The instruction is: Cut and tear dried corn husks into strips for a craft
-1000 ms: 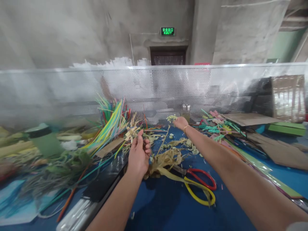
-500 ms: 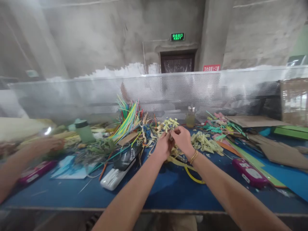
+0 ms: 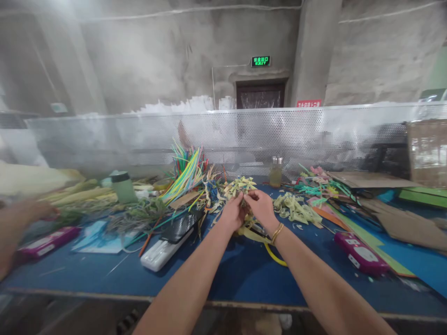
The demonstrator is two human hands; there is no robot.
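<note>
Left hand (image 3: 233,215) and right hand (image 3: 261,208) pinch flowers (image 3: 240,184); pale strips (image 3: 295,207) lie right of both, a bottle (image 3: 275,176) beyond, a white case (image 3: 159,254) left.

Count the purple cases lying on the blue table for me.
2. One purple case lies at the left, beside a blue-and-white sheet; the other purple case lies at the right, by a light green strip. More could be hidden under the piles.

Soft, greyish light is filling the room — the exit sign (image 3: 260,61) is glowing green, shadow is darkening the tabletop (image 3: 244,284) — while a co-worker's hand (image 3: 35,212) is blurring at left.
</note>
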